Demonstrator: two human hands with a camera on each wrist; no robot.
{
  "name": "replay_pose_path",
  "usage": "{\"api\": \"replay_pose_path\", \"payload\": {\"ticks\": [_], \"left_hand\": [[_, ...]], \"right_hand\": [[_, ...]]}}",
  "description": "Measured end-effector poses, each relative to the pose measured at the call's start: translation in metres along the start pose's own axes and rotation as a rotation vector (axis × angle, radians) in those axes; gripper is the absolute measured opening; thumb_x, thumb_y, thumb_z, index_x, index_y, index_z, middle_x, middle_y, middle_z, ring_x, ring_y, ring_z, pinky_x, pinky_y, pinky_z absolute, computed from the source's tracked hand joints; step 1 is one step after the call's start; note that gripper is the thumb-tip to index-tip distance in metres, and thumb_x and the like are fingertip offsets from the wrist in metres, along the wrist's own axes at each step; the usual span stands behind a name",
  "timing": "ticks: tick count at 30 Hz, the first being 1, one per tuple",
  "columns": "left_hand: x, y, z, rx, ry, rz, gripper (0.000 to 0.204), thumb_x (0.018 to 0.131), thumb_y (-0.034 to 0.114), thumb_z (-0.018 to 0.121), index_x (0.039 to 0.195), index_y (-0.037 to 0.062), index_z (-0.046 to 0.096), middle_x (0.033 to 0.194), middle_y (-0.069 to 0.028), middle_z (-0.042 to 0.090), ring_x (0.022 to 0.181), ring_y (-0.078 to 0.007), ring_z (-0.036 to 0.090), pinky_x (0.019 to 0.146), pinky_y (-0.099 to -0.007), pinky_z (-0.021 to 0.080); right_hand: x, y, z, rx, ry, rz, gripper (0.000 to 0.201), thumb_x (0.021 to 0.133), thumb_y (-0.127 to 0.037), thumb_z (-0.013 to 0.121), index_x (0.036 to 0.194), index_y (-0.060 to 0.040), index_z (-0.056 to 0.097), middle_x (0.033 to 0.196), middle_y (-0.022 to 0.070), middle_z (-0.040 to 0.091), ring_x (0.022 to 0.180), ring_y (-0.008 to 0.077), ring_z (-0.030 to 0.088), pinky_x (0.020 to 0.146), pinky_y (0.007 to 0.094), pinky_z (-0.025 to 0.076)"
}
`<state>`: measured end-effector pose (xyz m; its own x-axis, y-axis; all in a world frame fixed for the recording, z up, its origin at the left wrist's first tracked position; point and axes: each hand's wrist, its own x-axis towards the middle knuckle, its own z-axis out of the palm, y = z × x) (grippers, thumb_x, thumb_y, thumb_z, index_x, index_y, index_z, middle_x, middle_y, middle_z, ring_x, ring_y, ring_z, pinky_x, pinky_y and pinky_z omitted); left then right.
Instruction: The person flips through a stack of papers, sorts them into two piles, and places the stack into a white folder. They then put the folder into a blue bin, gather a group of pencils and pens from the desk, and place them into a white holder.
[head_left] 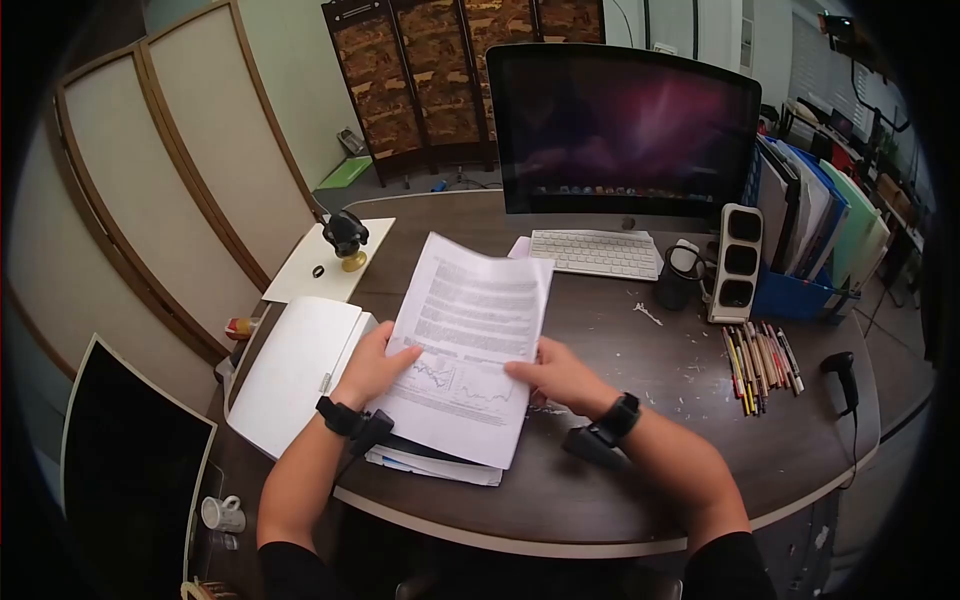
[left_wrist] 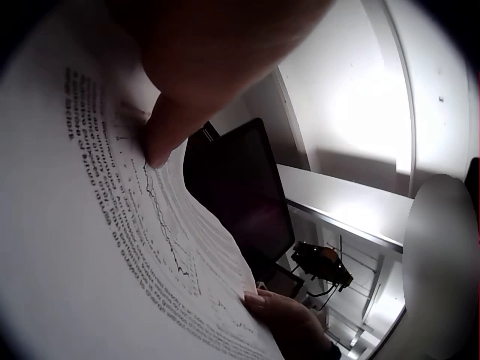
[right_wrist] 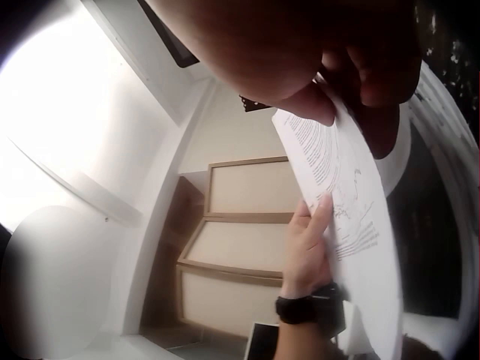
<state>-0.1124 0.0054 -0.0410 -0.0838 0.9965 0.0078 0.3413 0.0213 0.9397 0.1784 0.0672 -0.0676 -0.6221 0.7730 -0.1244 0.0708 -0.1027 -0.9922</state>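
Between both hands, tilted above the desk's near side, is a printed paper sheet (head_left: 470, 310) with lines of text and small line graphs. My left hand (head_left: 374, 368) grips its left edge, thumb lying on the printed face. The right hand (head_left: 562, 376) pinches the opposite edge, thumb in front and fingers behind; the right wrist view shows those fingers curled behind the paper (right_wrist: 345, 187). In the left wrist view, the left thumb (left_wrist: 166, 131) presses beside a graph. Below the sheet lies a stack of papers (head_left: 440, 468), mostly hidden by it.
A white binder (head_left: 295, 365) lies left of the sheet. Behind stand a keyboard (head_left: 595, 253), a monitor (head_left: 625, 130) and a black pen cup (head_left: 680, 285). Right are a speaker-like stand (head_left: 738, 262), several pencils (head_left: 762, 365), and a blue file holder (head_left: 800, 298). A mug (head_left: 222, 513) sits lower left.
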Motion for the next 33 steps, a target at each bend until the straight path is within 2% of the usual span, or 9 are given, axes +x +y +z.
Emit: {"api": "replay_pose_path", "payload": {"ticks": [2,5,6,12,18,25,26,31,33], "left_hand": [[0.002,-0.039,-0.014,0.658,0.056,0.024,0.051,0.083,0.019,0.074,0.122,-0.0065,0.052,0.105,-0.0176,0.065,0.1,-0.0307,0.064,0.091,-0.0359,0.05],[-0.005,-0.067,-0.016,0.953,0.19,0.263,0.063,0.079,0.025,0.077,0.126,-0.0064,0.049,0.106,-0.0207,0.063,0.102,-0.0383,0.061,0.094,-0.0393,0.048],[-0.001,-0.069,-0.017,0.811,0.169,0.096,0.069,0.079,0.027,0.078,0.132,-0.0057,0.046,0.117,-0.0215,0.061,0.108,-0.0353,0.061,0.096,-0.0385,0.048],[0.019,-0.051,-0.019,0.109,-0.228,-0.413,0.058,0.091,0.026,0.067,0.135,-0.0065,0.048,0.129,-0.0192,0.06,0.113,-0.027,0.062,0.095,-0.0353,0.05],[0.028,-0.03,-0.008,-0.018,-0.233,-0.69,0.051,0.097,0.027,0.059,0.136,-0.0055,0.048,0.129,-0.0177,0.06,0.113,-0.0255,0.062,0.096,-0.035,0.05],[0.009,-0.031,0.026,-0.295,-0.344,-0.242,0.054,0.092,0.011,0.065,0.137,-0.0062,0.041,0.132,-0.0175,0.057,0.117,-0.0237,0.059,0.097,-0.0356,0.05],[0.005,-0.028,0.035,-0.281,-0.171,-0.336,0.06,0.086,0.001,0.069,0.136,-0.0041,0.037,0.128,-0.0163,0.056,0.116,-0.0237,0.058,0.098,-0.0379,0.05],[-0.003,-0.016,0.059,-0.3,-0.178,-0.119,0.063,0.084,-0.003,0.068,0.138,0.0008,0.035,0.128,-0.0137,0.055,0.115,-0.0219,0.057,0.099,-0.0371,0.049],[-0.004,-0.006,0.072,-0.331,-0.18,-0.028,0.063,0.084,-0.004,0.068,0.138,0.0029,0.035,0.128,-0.0126,0.055,0.114,-0.022,0.058,0.098,-0.0367,0.049]], "right_hand": [[0.008,0.018,0.009,-0.428,0.098,0.045,0.053,0.086,-0.026,0.069,0.124,0.0045,0.048,0.092,0.0193,0.068,0.075,0.0283,0.067,0.068,0.0369,0.053],[0.006,0.039,0.017,-0.712,0.181,0.024,0.064,0.083,-0.032,0.071,0.128,0.0047,0.045,0.099,0.0259,0.066,0.093,0.0401,0.066,0.085,0.0436,0.051],[0.005,0.04,0.018,-0.711,0.21,0.022,0.068,0.082,-0.035,0.072,0.129,0.0049,0.044,0.103,0.0284,0.065,0.101,0.0443,0.063,0.092,0.0453,0.048],[-0.001,0.021,0.013,-0.346,0.152,0.168,0.068,0.083,-0.03,0.07,0.133,0.0061,0.041,0.111,0.0249,0.063,0.098,0.0331,0.066,0.083,0.039,0.054],[-0.002,0.042,0.005,-0.062,0.13,0.147,0.061,0.085,-0.021,0.068,0.134,0.0052,0.042,0.114,0.0183,0.062,0.102,0.0236,0.064,0.078,0.0321,0.055],[-0.017,0.035,-0.007,-0.106,0.004,0.143,0.059,0.085,-0.016,0.068,0.135,0.0038,0.042,0.126,0.0184,0.059,0.109,0.0228,0.061,0.087,0.0346,0.053],[-0.019,0.037,-0.008,-0.122,0.012,0.104,0.06,0.085,-0.015,0.068,0.136,0.0041,0.041,0.128,0.0189,0.058,0.112,0.0223,0.06,0.091,0.0342,0.051],[-0.042,0.039,-0.031,-0.022,0.04,0.057,0.065,0.086,-0.015,0.069,0.139,0.005,0.037,0.131,0.0196,0.056,0.117,0.0224,0.058,0.098,0.0346,0.047],[-0.046,0.049,-0.042,0.05,0.266,-0.042,0.069,0.087,-0.018,0.071,0.14,0.0055,0.034,0.132,0.0195,0.055,0.118,0.023,0.057,0.1,0.0349,0.046]]}}
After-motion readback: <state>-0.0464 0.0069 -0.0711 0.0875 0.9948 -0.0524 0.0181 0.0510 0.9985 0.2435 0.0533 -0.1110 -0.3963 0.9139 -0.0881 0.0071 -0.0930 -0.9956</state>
